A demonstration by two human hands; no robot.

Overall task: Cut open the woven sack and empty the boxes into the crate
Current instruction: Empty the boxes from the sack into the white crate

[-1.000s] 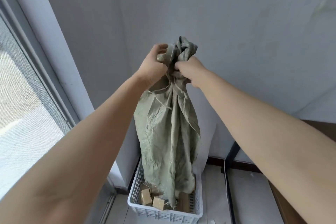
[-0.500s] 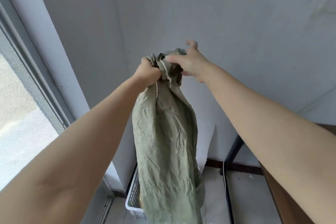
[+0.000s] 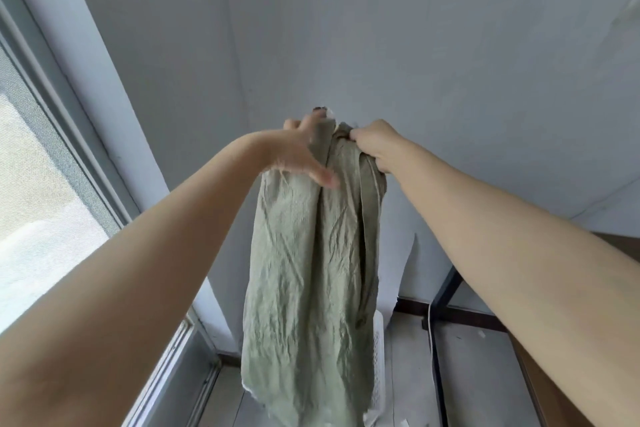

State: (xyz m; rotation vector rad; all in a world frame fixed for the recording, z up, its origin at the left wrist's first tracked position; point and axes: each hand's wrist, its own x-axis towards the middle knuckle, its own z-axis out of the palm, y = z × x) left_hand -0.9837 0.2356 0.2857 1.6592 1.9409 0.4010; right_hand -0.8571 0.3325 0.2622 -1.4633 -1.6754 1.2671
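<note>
Bare forearms fill the near corners of the head view and run up to meet at the top of the woven sack [image 3: 311, 270]. Pale green and creased, it hangs limp with its long axis near vertical, straight down from both hands, its frayed lower edge near the bottom of the picture. The right hand [image 3: 375, 146] is closed in a fist around the bunched upper end and looks to carry the weight. The left hand [image 3: 301, 152] is spread, fingers wrapping the top of the cloth and thumb [image 3: 323, 178] pressed flat on the near face, more a steadying hold than a clamp. Both hands sit at about the same height, the left slightly nearer the camera.

Below and behind the sack, only a strip of the white crate [image 3: 378, 357] shows at its right edge; the boxes are hidden, so whether any remain inside cannot be told, though the slack cloth suggests few. Any further shake should go straight down that axis. Farther back are the floor [image 3: 467, 374], a dark frame leg [image 3: 446, 291], a window [image 3: 34, 201] on the left and the grey wall [image 3: 415, 45].
</note>
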